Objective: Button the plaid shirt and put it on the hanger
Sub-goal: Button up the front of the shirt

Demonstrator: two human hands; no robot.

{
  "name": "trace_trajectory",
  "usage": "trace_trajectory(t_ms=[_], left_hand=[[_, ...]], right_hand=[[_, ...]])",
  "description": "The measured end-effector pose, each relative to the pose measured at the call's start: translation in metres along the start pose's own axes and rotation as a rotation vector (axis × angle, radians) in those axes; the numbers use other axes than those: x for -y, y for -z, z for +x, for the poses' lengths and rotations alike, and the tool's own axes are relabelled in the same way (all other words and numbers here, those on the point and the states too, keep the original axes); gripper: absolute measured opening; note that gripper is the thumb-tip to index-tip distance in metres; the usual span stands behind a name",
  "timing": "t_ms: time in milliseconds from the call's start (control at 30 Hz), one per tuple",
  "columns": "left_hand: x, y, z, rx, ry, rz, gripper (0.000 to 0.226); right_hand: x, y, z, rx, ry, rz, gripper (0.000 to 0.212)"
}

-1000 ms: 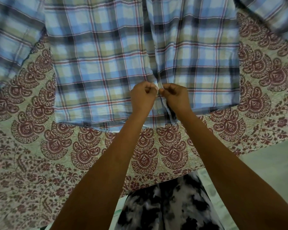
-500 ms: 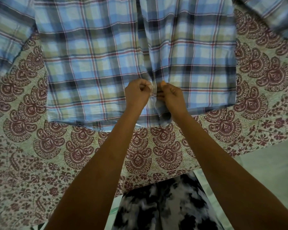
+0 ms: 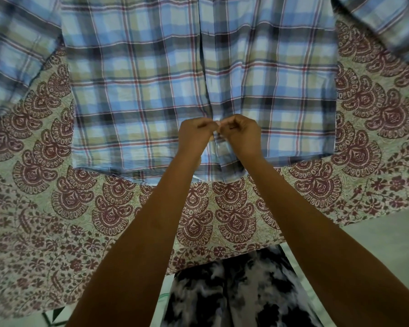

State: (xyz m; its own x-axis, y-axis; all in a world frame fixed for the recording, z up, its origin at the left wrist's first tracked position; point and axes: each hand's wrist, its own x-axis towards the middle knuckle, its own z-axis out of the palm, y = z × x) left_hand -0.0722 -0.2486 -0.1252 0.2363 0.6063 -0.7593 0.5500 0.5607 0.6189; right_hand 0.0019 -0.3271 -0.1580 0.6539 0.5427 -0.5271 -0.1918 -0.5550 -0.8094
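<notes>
Left hand (image 3: 194, 135), right hand (image 3: 242, 135): pinch on plaid shirt (image 3: 132, 90) placket near hem

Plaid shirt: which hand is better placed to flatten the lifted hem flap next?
Right, probably. The right hand pinches the plaid shirt at the placket, directly above the flap; the left hand pinches the opposite edge, off to its side.
</notes>
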Motion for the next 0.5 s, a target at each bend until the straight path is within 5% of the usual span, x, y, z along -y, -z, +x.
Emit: trace_trajectory(t_ms=[200,500], left_hand=[[0.007,-0.011,0.003,-0.143,0.167,-0.253,0.002],[0.006,-0.009,0.008,-0.127,0.153,-0.236,0.009]], right_hand=[[0.000,-0.006,-0.007,-0.062,0.155,-0.130,0.004],[0.001,-0.025,-0.014,-0.160,0.131,-0.116,0.011]])
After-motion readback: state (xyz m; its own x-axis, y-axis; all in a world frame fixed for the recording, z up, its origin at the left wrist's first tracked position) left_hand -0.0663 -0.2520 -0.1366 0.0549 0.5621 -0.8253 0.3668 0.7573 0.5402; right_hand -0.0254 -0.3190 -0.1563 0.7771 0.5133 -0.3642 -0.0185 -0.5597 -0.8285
